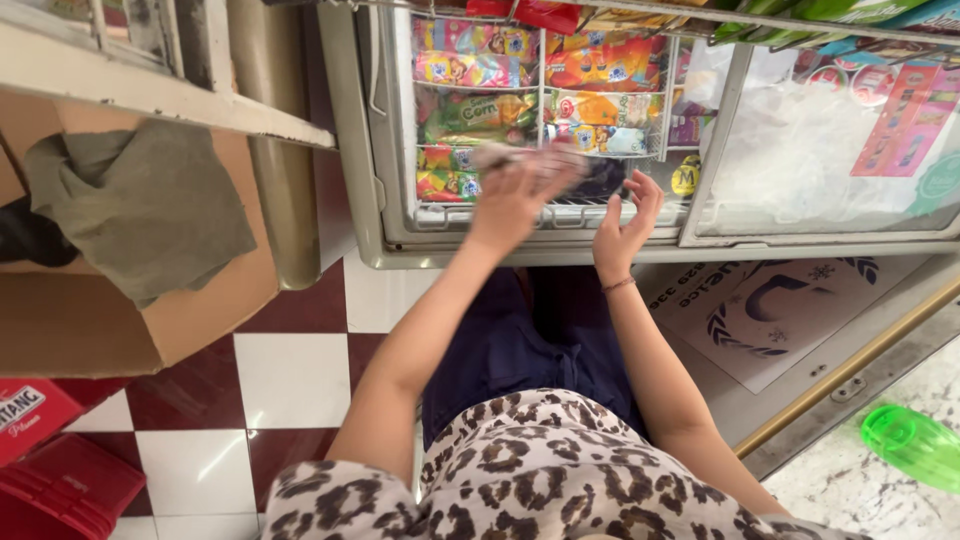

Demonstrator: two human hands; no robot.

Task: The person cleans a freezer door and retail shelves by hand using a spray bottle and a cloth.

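I see both of my bare forearms stretched forward and away from my body, elbows bent close to my waist. My left hand (515,195) reaches furthest, its back turned up toward me, the fingers (555,165) curled and blurred, so I cannot tell how firmly they close. My right hand (625,220) sits just beside it and a little lower, palm turned toward the left hand, fingers spread and loosely bent, gripping nothing. A thin band circles my right wrist (618,285). The two hands are near each other without touching.
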